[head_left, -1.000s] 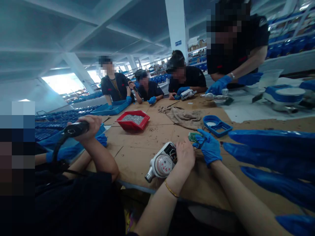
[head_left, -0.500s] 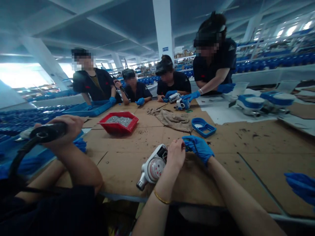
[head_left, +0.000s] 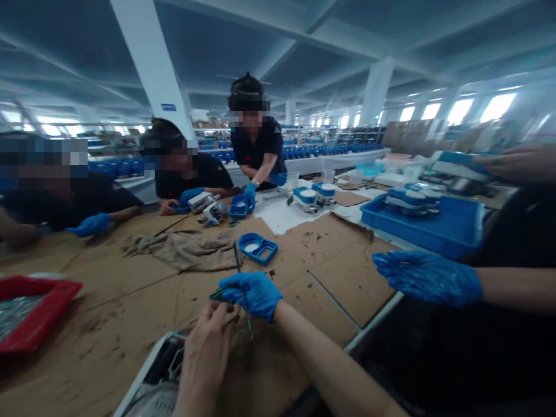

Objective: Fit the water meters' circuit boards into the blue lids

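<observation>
My right hand (head_left: pixel 257 294), in a blue glove, has its fingers closed on a small green piece (head_left: pixel 220 293) that looks like a circuit board. A thin dark stick (head_left: pixel 244 295) slants through the same hand, its lower end pointing down toward the cardboard. My left hand (head_left: pixel 206 341) is bare, and its fingertips are pinched together at the near edge of the green piece. Beside my left wrist lies a grey-white meter body (head_left: pixel 150 376), open at the top with wires showing inside; my forearm hides part of it.
Beyond my hands are a blue meter cover (head_left: pixel 257 249) and a brown rag (head_left: pixel 186 250). A red bin (head_left: pixel 52 310) of small metal parts stands left. A co-worker's gloved hand (head_left: pixel 428 278) reaches in from the right, near a blue tray (head_left: pixel 421 234). Other co-workers sit or stand opposite.
My view has swung to the right, so the red bin and meter body sit further left. The thin stick in my right hand now shows. Opposite, the standing co-worker's hand now touches a blue cover.
</observation>
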{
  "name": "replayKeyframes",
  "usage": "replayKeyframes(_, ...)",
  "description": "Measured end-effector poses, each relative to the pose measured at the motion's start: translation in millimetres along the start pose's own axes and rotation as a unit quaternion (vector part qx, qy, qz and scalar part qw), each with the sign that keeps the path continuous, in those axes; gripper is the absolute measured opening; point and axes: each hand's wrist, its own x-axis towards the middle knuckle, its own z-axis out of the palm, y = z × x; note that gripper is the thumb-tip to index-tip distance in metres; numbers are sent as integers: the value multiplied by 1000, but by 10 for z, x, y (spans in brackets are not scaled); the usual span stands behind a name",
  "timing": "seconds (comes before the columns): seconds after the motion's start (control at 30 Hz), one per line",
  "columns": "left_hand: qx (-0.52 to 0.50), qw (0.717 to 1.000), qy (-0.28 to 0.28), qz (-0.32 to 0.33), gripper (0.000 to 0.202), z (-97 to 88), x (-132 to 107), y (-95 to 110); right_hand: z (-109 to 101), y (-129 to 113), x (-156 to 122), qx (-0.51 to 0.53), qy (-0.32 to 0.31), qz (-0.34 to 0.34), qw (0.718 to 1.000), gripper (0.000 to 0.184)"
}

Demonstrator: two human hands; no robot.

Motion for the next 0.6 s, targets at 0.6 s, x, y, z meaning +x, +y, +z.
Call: replayKeyframes(0.6, -214, 952, 179, -128, 17, -115, -230, 376, -574, -161, -107, -74, 48, 22, 996, 63)
